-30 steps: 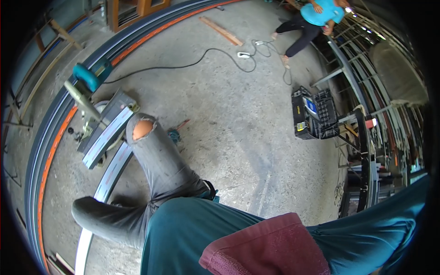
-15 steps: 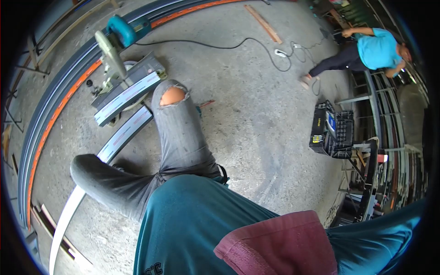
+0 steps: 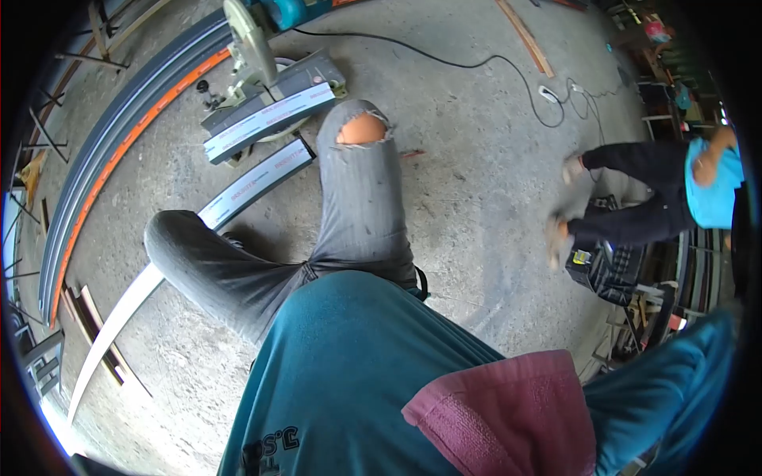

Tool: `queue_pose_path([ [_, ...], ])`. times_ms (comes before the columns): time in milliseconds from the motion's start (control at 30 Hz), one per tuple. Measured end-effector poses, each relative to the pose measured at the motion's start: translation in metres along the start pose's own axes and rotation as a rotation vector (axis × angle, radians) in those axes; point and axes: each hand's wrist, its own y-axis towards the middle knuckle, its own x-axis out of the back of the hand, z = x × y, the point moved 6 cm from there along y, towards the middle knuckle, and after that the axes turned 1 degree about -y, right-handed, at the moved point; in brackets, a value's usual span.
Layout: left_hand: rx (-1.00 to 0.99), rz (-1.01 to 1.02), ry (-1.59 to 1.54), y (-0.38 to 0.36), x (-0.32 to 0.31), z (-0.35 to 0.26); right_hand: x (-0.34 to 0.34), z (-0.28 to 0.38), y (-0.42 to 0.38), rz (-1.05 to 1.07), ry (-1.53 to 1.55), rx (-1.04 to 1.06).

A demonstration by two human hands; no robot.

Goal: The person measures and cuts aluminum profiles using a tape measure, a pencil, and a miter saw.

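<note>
Moved since the earlier frame: one co-worker, brought nearer, with the toolbox partly covered by the legs; saw and profiles, shifted up and rightward in view, probably by a turn of the head. Bundle of dark profiles, orange-edged, laid along the floor at left. Long printed profile, task item, set on the floor, its middle hidden behind the wearer's bent left leg; could be knocked or scratched if that leg were shifted. Grey jeans, right knee torn; bare skin left exposed near the saw. Mitre saw, stood on the floor. Black toolbox, beside the co-worker. Short printed profile, task item, placed across the saw base; no clamp made out, so slipping might be caused by a bump. Maroon cloth, draped on the teal shirt. Black cable, loose on the floor; could be snagged by the co-worker's feet. Both hands out of view: whether fingers are spread, pressed together or pinching anything cannot be told.
</note>
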Motion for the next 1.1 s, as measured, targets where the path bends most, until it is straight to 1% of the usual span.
queue_pose_path([
  [67,-0.022,-0.014,0.018,0.001,0.006,-0.009,0.007,0.009,-0.012,-0.066,0.016,0.059],
  [133,-0.005,-0.056,0.042,-0.002,0.015,-0.010,0.019,0.014,-0.043,-0.249,-0.021,0.177],
  [167,0.012,-0.079,0.060,-0.005,0.022,-0.007,0.011,-0.011,-0.087,-0.474,-0.235,0.153],
  [200,0.059,-0.117,0.088,-0.010,0.030,-0.001,0.003,-0.037,-0.131,-0.699,-0.436,0.080],
  [233,0.136,-0.159,0.116,-0.014,0.038,0.013,-0.005,-0.086,-0.178,-1.106,-0.446,0.023],
  [267,0.269,-0.209,0.146,-0.027,0.047,0.031,-0.021,-0.137,-0.228,-1.507,-0.389,-0.028],
  [333,0.732,-0.380,0.264,-0.069,0.057,0.094,-0.063,-0.282,-0.271,-1.730,0.058,-0.286],
  [367,0.944,-0.437,0.273,-0.094,0.057,0.130,-0.089,-0.353,-0.292,-1.840,0.299,-0.380],
  [400,1.148,-0.355,0.362,-0.126,0.067,0.160,-0.130,-0.416,-0.301,-2.122,0.126,-0.744],
  [433,1.252,-0.433,0.171,-0.145,0.055,0.185,-0.164,-0.474,-0.294,-2.245,0.461,-0.879],
  [467,1.344,-0.508,-0.030,-0.159,0.038,0.210,-0.202,-0.526,-0.292,-2.208,0.553,-1.114],
  [500,1.363,-0.475,-0.159,-0.169,0.025,0.230,-0.257,-0.579,-0.297,-2.054,0.550,-1.212],
  [533,1.385,-0.449,-0.289,-0.182,0.011,0.243,-0.317,-0.632,-0.302,-2.012,0.843,-1.145],
  [567,1.411,-0.483,-0.329,-0.192,0.000,0.256,-0.342,-0.652,-0.291,-1.721,0.518,-1.340],
  [600,1.396,-0.482,-0.307,-0.190,-0.011,0.265,-0.366,-0.669,-0.278,-1.447,0.166,-1.500],
  [633,1.428,-0.481,-0.349,-0.191,-0.019,0.272,-0.380,-0.670,-0.257,-1.300,-0.033,-1.576],
  [667,1.448,-0.487,-0.387,-0.191,-0.023,0.279,-0.400,-0.680,-0.249,-1.292,-0.013,-1.566],
  [733,1.454,-0.503,-0.391,-0.183,-0.032,0.288,-0.443,-0.702,-0.233,-1.044,-0.446,-1.595],
  [767,1.403,-0.425,-0.345,-0.172,-0.036,0.292,-0.474,-0.718,-0.235,-0.911,-0.430,-1.753],
  [800,1.404,-0.404,-0.313,-0.167,-0.038,0.295,-0.488,-0.731,-0.238,-0.904,-0.407,-1.737],
  [867,1.480,-0.408,-0.336,-0.164,-0.040,0.301,-0.497,-0.733,-0.241,-0.818,-0.335,-1.809],
  [900,1.434,-0.355,-0.279,-0.167,-0.038,0.307,-0.503,-0.731,-0.245,-0.787,-0.290,-1.838],
  [933,1.525,-0.447,-0.480,-0.176,-0.039,0.307,-0.506,-0.724,-0.247,-0.758,-0.260,-1.869],
  [967,1.471,-0.430,-0.482,-0.182,-0.036,0.313,-0.510,-0.717,-0.252,-0.732,-0.218,-1.881],
  [1033,1.547,-0.414,-0.395,-0.200,-0.028,0.323,-0.517,-0.705,-0.270,-0.716,-0.139,-1.894],
  [1067,1.364,-0.369,-0.246,-0.203,-0.021,0.327,-0.514,-0.708,-0.271,-0.717,-0.090,-1.868],
  [1100,1.508,-0.423,-0.240,-0.226,-0.017,0.332,-0.506,-0.709,-0.266,-0.749,-0.046,-1.844],
])
